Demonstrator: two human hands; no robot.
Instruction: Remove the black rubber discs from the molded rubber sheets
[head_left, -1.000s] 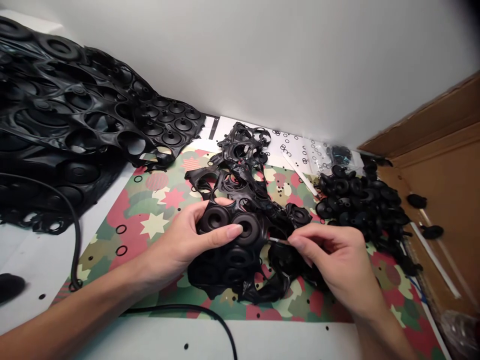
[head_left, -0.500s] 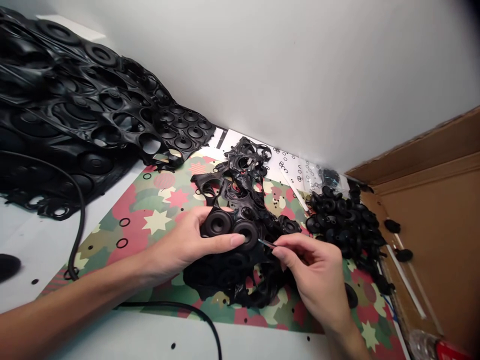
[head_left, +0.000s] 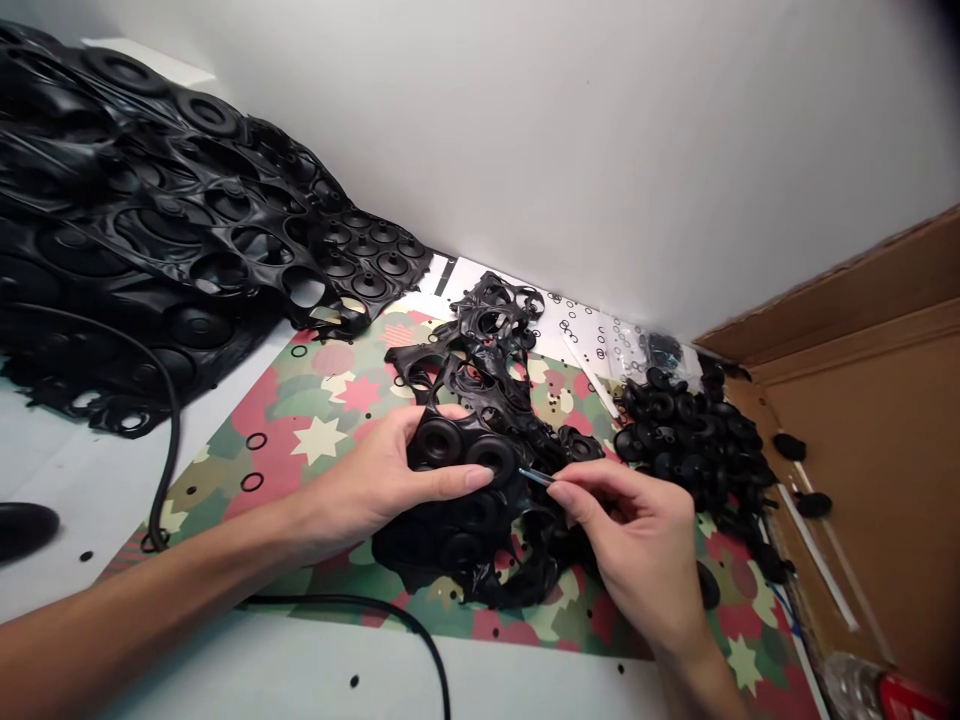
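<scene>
My left hand (head_left: 401, 470) grips a black molded rubber sheet (head_left: 469, 515), its thumb lying across the front beside two round ring-shaped parts. One rubber ring part (head_left: 492, 462) sits just above and right of the thumb tip. My right hand (head_left: 630, 520) pinches a thin metal tool (head_left: 536, 476) between thumb and fingertips. The tool's tip points left, at the right edge of that ring part; whether it touches I cannot tell. Below and behind the hands, the rest of the sheet hangs in torn, hole-filled folds on a camouflage-patterned mat (head_left: 315, 395).
Large stacked black rubber sheets (head_left: 150, 220) rise at the left. At the right lies a pile of loose black rubber parts (head_left: 686, 430), beside a cardboard box (head_left: 862, 430). A black cable (head_left: 169, 420) runs along the left; a bottle (head_left: 870, 690) is at bottom right.
The view has shifted slightly. My right hand has turned the tool a little, its tip still by the same ring part; my left hand keeps its hold on the sheet.
</scene>
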